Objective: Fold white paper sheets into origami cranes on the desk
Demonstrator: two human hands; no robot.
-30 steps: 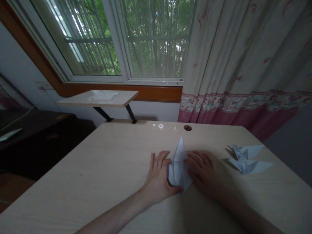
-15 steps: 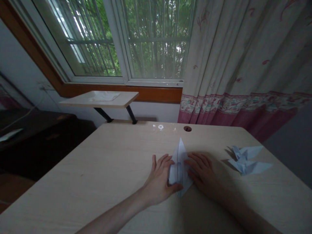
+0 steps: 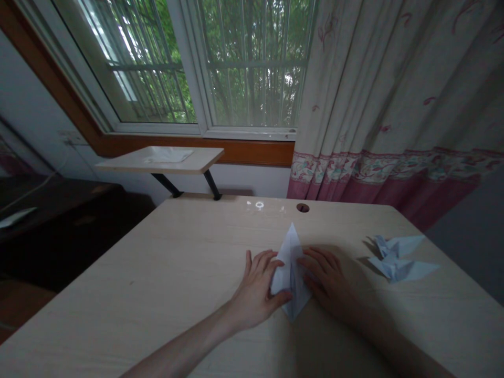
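Observation:
A folded sheet of white paper [image 3: 292, 247], shaped like a long diamond with a crease down its middle, lies on the desk between my hands. My left hand [image 3: 258, 289] holds its left side, with the thumb over the lower part and the fingertips on the upper left edge. On the right edge, my right hand [image 3: 326, 278] grips the paper with bent fingers; its thumb is partly hidden. Two folded paper cranes [image 3: 403, 269] with pointed ends rest close together to the right of my right hand.
The pale wooden desk [image 3: 157, 262] has a round cable hole [image 3: 303, 208] near its back edge. A raised shelf [image 3: 197, 164] on black legs at the back left carries white paper [image 3: 167, 155]. A curtain [image 3: 374, 168] hangs behind the desk at the right.
The paper's middle flaps have shifted, and its centre now shows a narrower crease with a wider lower point. My left thumb has moved slightly left; both hands stay on the paper.

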